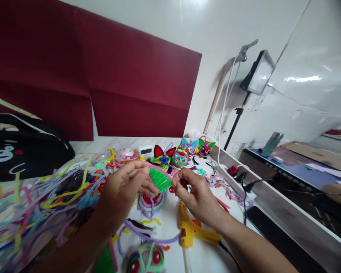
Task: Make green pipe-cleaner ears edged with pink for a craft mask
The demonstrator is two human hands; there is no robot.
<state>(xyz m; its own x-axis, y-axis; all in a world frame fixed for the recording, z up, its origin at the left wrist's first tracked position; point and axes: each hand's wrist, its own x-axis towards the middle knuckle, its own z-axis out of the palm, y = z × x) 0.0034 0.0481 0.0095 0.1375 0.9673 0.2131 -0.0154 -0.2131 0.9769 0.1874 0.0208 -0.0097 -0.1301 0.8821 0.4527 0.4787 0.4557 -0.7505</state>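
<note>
Between both hands, raised over the white table, is a green pipe-cleaner ear (160,179) with a pink edge. My left hand (130,180) pinches its left end between thumb and fingers. At the right tip, the thumb and forefinger of my right hand (191,187) close on the pink edge. Below the ear sits a round pipe-cleaner piece (152,203) in red and lilac, partly hidden. A yellow glue gun (186,229) lies under my right hand. Nearest the front edge is another round piece with red eyes (146,259), cut off by the frame.
Loose pipe cleaners (45,212) heap up on the left, by a black bag (25,148). Finished pipe-cleaner heads (165,157) and a small digital clock (146,151) stand at the back. A power strip (241,185) and a dark phone (272,235) line the right side.
</note>
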